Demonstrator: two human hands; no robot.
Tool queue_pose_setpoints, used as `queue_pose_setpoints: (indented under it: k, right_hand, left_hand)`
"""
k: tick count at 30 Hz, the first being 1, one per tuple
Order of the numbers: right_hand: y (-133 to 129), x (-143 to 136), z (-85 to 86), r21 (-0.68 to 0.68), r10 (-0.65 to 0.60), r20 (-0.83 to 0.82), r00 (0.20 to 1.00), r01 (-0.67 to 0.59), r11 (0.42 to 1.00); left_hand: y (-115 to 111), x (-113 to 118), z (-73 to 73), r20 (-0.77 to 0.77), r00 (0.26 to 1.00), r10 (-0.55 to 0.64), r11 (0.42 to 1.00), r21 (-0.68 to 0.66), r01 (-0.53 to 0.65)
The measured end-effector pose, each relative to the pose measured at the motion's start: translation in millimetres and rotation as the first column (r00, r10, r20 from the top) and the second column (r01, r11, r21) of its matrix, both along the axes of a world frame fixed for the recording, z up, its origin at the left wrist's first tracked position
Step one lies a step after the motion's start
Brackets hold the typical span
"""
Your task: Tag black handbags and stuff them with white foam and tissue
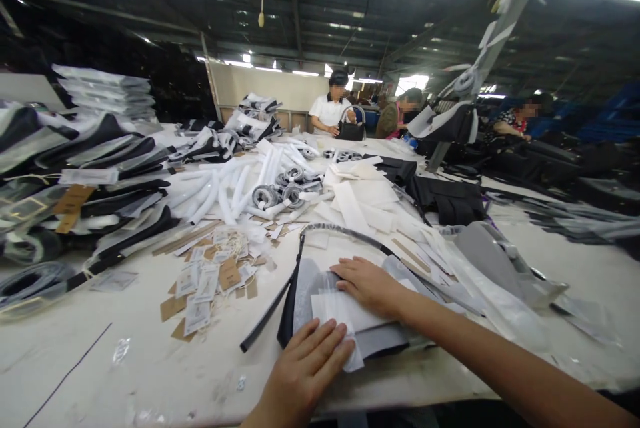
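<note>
In front of me a black handbag (287, 321) lies flat, mostly covered by grey and white wrapping sheets. Its strap (345, 233), partly in clear film, arches behind it, and a loose strap end (267, 313) trails to the left. My left hand (313, 361) rests with outstretched fingers on the near left part of the bag, touching a strip of translucent film (356, 356). Farther back, my right hand (370, 287) lies flat over a white sheet (325, 305) on top of the bag. Its fingers point left.
Paper tags with strings (210, 285) lie left of the bag. Behind are white foam tubes (225, 191), wrapped strap coils (287, 188) and white sheets (357, 198). Stacked wrapped bags (100, 148) fill the left side. Across the table a person (327, 108) handles a black bag; others sit farther right.
</note>
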State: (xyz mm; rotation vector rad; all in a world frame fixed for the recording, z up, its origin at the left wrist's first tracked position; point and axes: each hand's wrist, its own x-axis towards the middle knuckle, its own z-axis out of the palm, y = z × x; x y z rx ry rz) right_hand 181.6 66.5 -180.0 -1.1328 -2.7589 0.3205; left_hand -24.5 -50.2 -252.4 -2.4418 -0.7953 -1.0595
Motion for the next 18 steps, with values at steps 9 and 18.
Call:
queue_pose_setpoints:
  k: [9,18]
  right_hand:
    - [12,-21,-4.4,-0.167,0.119,0.025,0.993,-0.113,0.979]
    - [36,-14,-4.7,-0.258,0.034,-0.116,0.993,-0.063,0.964]
  left_hand:
    - [7,-4,-4.7,-0.039,0.999,0.005,0.997,0.077,-0.002]
    - [7,-1,-2.8,-0.007,1.0,0.024,0.993,0.113,-0.023]
